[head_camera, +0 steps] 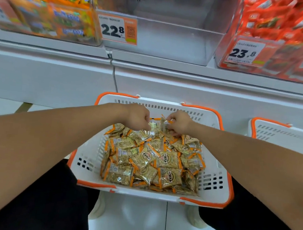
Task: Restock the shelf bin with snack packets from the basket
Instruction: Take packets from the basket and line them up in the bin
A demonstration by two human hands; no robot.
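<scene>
Orange-trimmed white basket (212, 183) holds gold packets (144, 161). At its far end, the left hand (138, 116) and right hand (179, 124) each pinch packets — the pick-up step. Next: lift them to the clear bin (170, 40) above the basket.

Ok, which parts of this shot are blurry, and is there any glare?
Head view: the side bins up top are smeared by blur, the basket and packets sharp; soft glare on the clear middle bin and packet wrappers; wide-angle bending stretches the forearms at the edges.
</scene>
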